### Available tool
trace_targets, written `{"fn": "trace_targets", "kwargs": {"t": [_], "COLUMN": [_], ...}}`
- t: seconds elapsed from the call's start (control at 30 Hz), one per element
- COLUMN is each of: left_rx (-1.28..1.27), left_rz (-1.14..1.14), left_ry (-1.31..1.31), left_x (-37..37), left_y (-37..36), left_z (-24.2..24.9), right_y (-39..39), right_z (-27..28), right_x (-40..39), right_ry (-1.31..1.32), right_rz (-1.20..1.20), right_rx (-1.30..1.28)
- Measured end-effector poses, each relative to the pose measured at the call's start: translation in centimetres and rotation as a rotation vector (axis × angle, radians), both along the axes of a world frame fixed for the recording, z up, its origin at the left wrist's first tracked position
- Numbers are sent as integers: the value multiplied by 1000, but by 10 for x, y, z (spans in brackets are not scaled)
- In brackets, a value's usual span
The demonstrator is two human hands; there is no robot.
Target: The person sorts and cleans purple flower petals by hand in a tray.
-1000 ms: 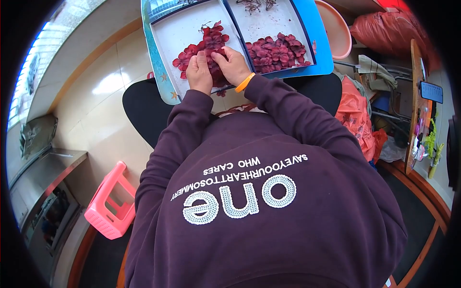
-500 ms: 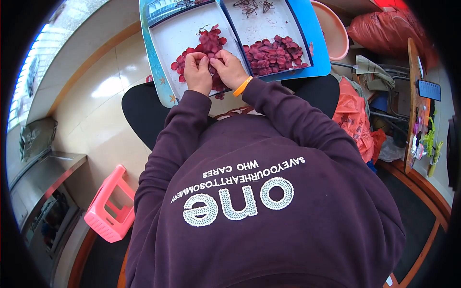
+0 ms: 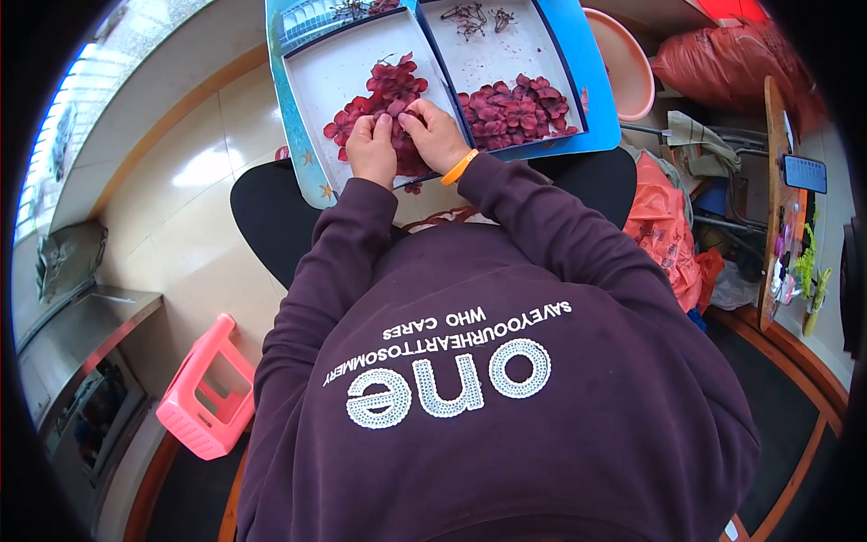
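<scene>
My left hand (image 3: 372, 151) and my right hand (image 3: 437, 137) are close together over the left white box (image 3: 316, 86), thumbs and fingertips pinched on a dark red artificial flower (image 3: 394, 107). The fingers hide much of that flower. More dark red flowers (image 3: 397, 81) lie around and beyond my fingertips in the same box, with a bit of thin dark stem at their far end. A yellow wristband (image 3: 459, 167) circles my right wrist. Beside it, the right white box (image 3: 506, 59) holds a pile of loose dark red petals (image 3: 519, 113) at its near end.
Dark bare stems (image 3: 466, 18) lie at the far end of the right box. Both boxes rest on a blue patterned board (image 3: 591, 81). A pink basin (image 3: 623, 63) stands to the right, near red plastic bags (image 3: 664, 212). On the left floor is a pink stool (image 3: 209, 388).
Both hands stay pinched together over the left box, with only a small shift of the fingers. The flowers beyond them spread slightly differently. The whole view has moved a little.
</scene>
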State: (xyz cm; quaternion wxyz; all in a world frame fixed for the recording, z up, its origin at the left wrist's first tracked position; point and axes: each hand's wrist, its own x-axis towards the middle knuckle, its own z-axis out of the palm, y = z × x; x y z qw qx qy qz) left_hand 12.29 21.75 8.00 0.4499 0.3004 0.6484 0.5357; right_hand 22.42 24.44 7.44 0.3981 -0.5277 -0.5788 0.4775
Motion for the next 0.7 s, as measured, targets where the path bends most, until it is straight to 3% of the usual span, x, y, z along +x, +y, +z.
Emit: {"fn": "trace_targets", "kwargs": {"t": [0.17,0.3,0.5,0.7], "left_rx": [95,18,-80,-22], "left_rz": [7,-3,-2,33], "left_ry": [29,38,-35,-135], "left_x": [1,-1,-15,-13], "left_y": [0,-3,-4,3], "left_z": [-9,-1,-11,-2], "right_y": [5,6,11,8], "right_z": [3,2,2,12], "right_x": [3,4,3,5], "right_ry": [-143,-150,-130,-27], "right_rz": [66,65,-41,55], "right_rx": [82,-20,20,116]}}
